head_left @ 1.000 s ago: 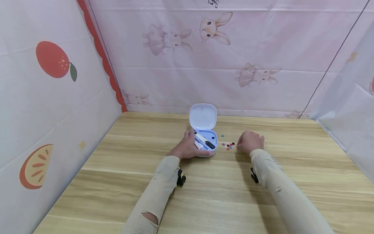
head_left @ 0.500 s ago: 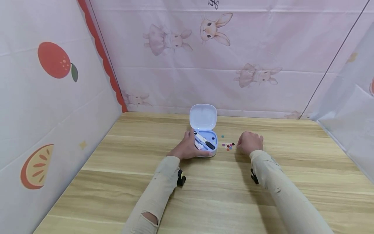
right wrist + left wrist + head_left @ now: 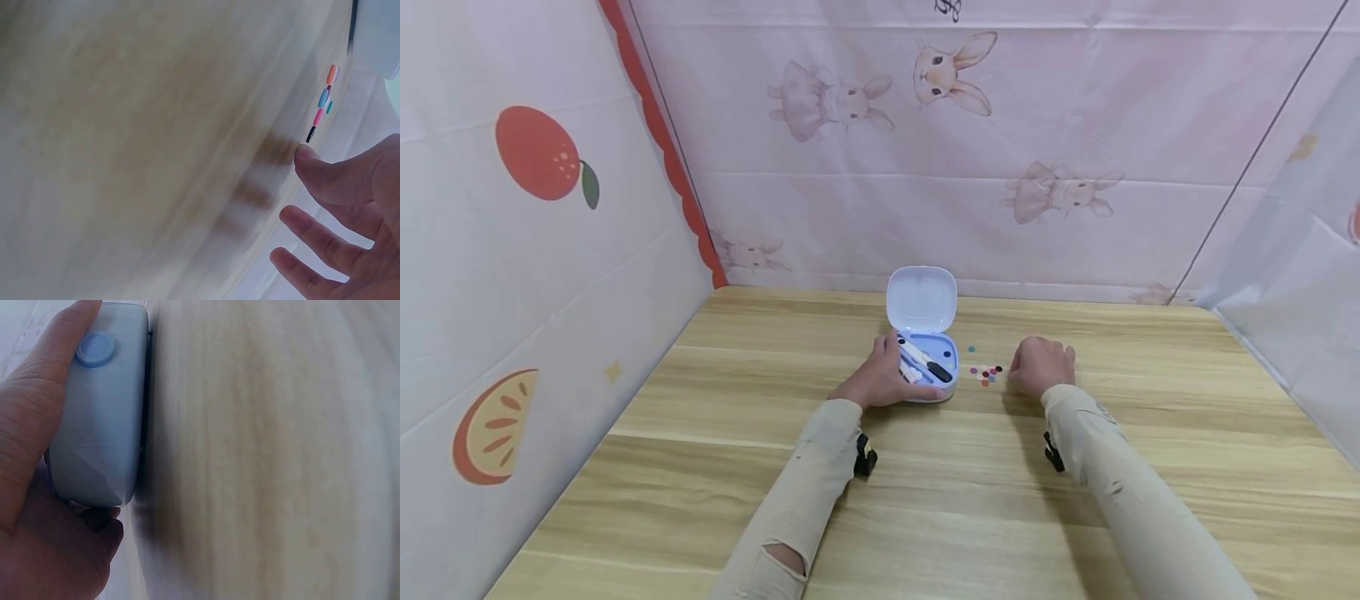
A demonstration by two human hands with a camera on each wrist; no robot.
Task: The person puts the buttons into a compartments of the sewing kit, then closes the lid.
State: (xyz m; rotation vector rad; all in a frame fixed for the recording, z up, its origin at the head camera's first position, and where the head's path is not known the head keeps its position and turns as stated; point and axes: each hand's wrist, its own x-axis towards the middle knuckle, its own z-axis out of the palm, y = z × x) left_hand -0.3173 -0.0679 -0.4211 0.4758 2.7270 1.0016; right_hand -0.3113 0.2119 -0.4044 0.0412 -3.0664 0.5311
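Note:
A pale blue sewing box (image 3: pixel 937 340) stands on the table with its lid (image 3: pixel 922 300) raised. My left hand (image 3: pixel 883 379) grips its left side, the thumb along the front by a round blue catch (image 3: pixel 95 349). Inside lies a slim white tool with a black end (image 3: pixel 937 371), beside small round buttons. Right of the box is a cluster of coloured buttons (image 3: pixel 985 374), with a teal button (image 3: pixel 972 349) slightly behind. My right hand (image 3: pixel 1042 365) is beside the cluster, thumb tip down by a black button (image 3: pixel 310 134); whether anything is between thumb and forefinger is hidden.
The wooden table (image 3: pixel 925 500) reaches back to a pink curtain (image 3: pixel 850 217) printed with rabbits. White fruit-printed cloth (image 3: pixel 587 292) hangs on the left, and another white cloth (image 3: pixel 1300 275) on the right.

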